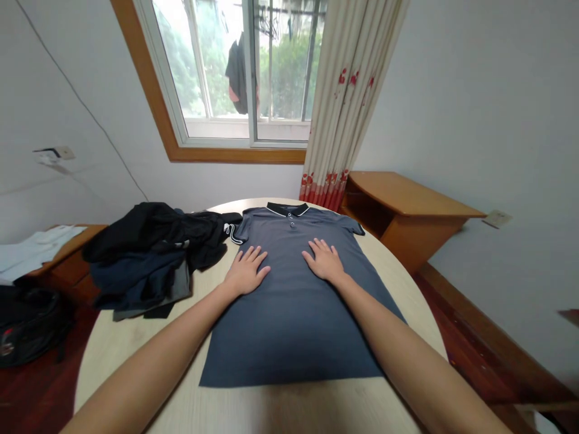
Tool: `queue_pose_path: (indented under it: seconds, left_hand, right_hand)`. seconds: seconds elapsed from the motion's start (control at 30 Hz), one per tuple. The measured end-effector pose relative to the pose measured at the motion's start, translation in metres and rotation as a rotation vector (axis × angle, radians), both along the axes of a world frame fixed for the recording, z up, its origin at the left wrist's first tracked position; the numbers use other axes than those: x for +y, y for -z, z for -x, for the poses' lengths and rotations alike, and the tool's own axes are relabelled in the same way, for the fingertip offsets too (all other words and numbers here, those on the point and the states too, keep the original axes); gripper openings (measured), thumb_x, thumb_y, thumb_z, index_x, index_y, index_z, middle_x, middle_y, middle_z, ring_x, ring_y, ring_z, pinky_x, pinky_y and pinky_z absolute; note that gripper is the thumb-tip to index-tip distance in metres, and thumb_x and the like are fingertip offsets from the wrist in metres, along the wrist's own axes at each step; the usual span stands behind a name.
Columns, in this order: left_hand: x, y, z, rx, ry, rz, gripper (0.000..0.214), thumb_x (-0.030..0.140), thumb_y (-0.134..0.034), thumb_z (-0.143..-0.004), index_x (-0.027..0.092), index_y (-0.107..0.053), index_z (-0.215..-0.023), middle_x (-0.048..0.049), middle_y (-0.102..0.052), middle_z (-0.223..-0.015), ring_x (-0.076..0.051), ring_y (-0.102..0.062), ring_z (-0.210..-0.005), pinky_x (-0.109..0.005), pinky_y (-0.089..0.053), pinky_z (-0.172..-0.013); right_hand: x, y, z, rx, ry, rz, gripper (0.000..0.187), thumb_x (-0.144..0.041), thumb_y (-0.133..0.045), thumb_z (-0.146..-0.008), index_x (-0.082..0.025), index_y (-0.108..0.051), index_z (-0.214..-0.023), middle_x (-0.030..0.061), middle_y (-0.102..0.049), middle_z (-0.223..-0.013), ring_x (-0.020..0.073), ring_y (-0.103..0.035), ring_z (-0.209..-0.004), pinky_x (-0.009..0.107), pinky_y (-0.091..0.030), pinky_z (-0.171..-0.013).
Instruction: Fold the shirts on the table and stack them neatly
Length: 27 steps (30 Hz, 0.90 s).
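Note:
A grey polo shirt [289, 307] with a black collar lies spread flat, front up, on a round pale wooden table [398, 283]. My left hand [246, 271] rests palm down on the shirt's left chest area, fingers stretched out. Flat on the right chest area lies my right hand [323, 260], fingers apart. Neither hand holds anything.
A heap of dark clothes [154, 256] sits on the table's left side, touching the shirt's sleeve. A wooden desk [407, 202] stands at the right by a curtain [348, 102]. A low cabinet with white cloth [31, 250] and a black bag [27, 322] are at the left.

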<state>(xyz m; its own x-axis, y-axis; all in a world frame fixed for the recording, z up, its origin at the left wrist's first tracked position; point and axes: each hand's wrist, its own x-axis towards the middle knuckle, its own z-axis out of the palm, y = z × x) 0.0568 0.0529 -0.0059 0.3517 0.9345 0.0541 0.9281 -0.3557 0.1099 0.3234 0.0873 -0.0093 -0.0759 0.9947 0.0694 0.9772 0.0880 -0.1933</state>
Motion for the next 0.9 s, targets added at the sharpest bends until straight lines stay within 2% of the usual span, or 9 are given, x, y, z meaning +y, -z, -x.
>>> queue_pose_path:
  seconds: [0.1, 0.23, 0.37, 0.43, 0.53, 0.63, 0.7, 0.8, 0.9]
  left_hand:
    - [-0.013, -0.006, 0.013, 0.002, -0.003, 0.044, 0.065, 0.056, -0.03, -0.102, 0.023, -0.035, -0.157, -0.0066, -0.023, -0.167, -0.027, -0.018, -0.155, -0.053, -0.016, -0.123]
    - [-0.016, -0.008, 0.022, -0.013, -0.042, 0.041, 0.066, 0.058, -0.031, -0.101, 0.022, -0.036, -0.156, -0.0085, -0.023, -0.166, -0.027, -0.018, -0.155, -0.053, -0.018, -0.122]
    - [-0.015, -0.004, 0.023, -0.041, -0.063, 0.015, 0.066, 0.057, -0.034, -0.1, 0.02, -0.04, -0.155, -0.0105, -0.026, -0.165, -0.028, -0.02, -0.154, -0.054, -0.019, -0.122]
    - [-0.015, -0.002, 0.024, -0.054, -0.054, 0.0, 0.064, 0.056, -0.035, -0.1, 0.021, -0.042, -0.153, -0.0107, -0.027, -0.165, -0.028, -0.021, -0.154, -0.055, -0.02, -0.122]
    - [-0.015, 0.0, 0.026, -0.069, -0.035, -0.016, 0.062, 0.054, -0.036, -0.1, 0.022, -0.045, -0.152, -0.0106, -0.031, -0.163, -0.028, -0.024, -0.153, -0.056, -0.022, -0.121]
    - [-0.015, 0.003, 0.029, -0.071, -0.013, -0.036, 0.061, 0.054, -0.037, -0.099, 0.022, -0.047, -0.15, -0.0104, -0.033, -0.162, -0.028, -0.026, -0.152, -0.056, -0.023, -0.121]
    - [-0.015, 0.005, 0.032, -0.076, 0.005, -0.05, 0.061, 0.055, -0.037, -0.099, 0.023, -0.048, -0.15, -0.01, -0.034, -0.162, -0.028, -0.027, -0.152, -0.055, -0.024, -0.121]
    - [-0.015, 0.006, 0.037, -0.084, 0.034, -0.05, 0.061, 0.056, -0.036, -0.099, 0.023, -0.049, -0.149, -0.0092, -0.035, -0.162, -0.028, -0.028, -0.152, -0.054, -0.025, -0.121]
    - [-0.016, 0.005, 0.039, -0.086, 0.047, -0.035, 0.061, 0.057, -0.036, -0.099, 0.024, -0.05, -0.149, -0.0081, -0.035, -0.162, -0.028, -0.027, -0.152, -0.054, -0.024, -0.122]
  right_hand:
    - [0.0, 0.002, -0.03, -0.018, 0.07, 0.014, 0.067, -0.056, -0.03, -0.102, -0.016, -0.039, -0.155, 0.0093, -0.029, -0.165, 0.0268, -0.024, -0.153, 0.048, -0.018, -0.123]
    - [0.007, 0.002, -0.065, -0.04, 0.189, 0.002, 0.068, -0.053, -0.029, -0.102, -0.01, -0.038, -0.155, 0.0123, -0.029, -0.164, 0.0276, -0.025, -0.152, 0.047, -0.02, -0.123]
    - [0.006, -0.001, -0.069, 0.004, 0.196, -0.02, 0.064, -0.047, -0.03, -0.103, -0.007, -0.043, -0.151, 0.0161, -0.034, -0.161, 0.0288, -0.03, -0.151, 0.049, -0.023, -0.122]
    - [-0.002, -0.005, -0.057, 0.044, 0.134, -0.055, 0.061, -0.046, -0.031, -0.103, -0.01, -0.045, -0.15, 0.0156, -0.036, -0.16, 0.0292, -0.03, -0.151, 0.053, -0.022, -0.122]
    - [-0.022, -0.012, -0.029, 0.112, -0.093, -0.079, 0.059, -0.048, -0.034, -0.103, -0.015, -0.045, -0.151, 0.0135, -0.038, -0.16, 0.0276, -0.028, -0.152, 0.054, -0.019, -0.123]
    - [-0.046, -0.017, 0.0, 0.183, -0.415, 0.037, 0.066, -0.055, -0.041, -0.1, -0.018, -0.041, -0.154, 0.0118, -0.031, -0.163, 0.026, -0.024, -0.153, 0.053, -0.018, -0.124]
    - [-0.054, -0.018, 0.01, 0.201, -0.57, 0.123, 0.07, -0.06, -0.047, -0.096, -0.021, -0.041, -0.154, 0.0106, -0.029, -0.164, 0.0264, -0.022, -0.154, 0.053, -0.015, -0.124]
    - [-0.051, -0.015, 0.004, 0.205, -0.577, 0.15, 0.068, -0.061, -0.048, -0.096, -0.023, -0.044, -0.153, 0.0096, -0.029, -0.164, 0.0261, -0.021, -0.154, 0.053, -0.013, -0.125]
    - [-0.032, -0.008, -0.028, 0.165, -0.382, 0.121, 0.066, -0.057, -0.046, -0.098, -0.022, -0.042, -0.154, 0.0092, -0.029, -0.164, 0.0259, -0.021, -0.154, 0.053, -0.013, -0.125]
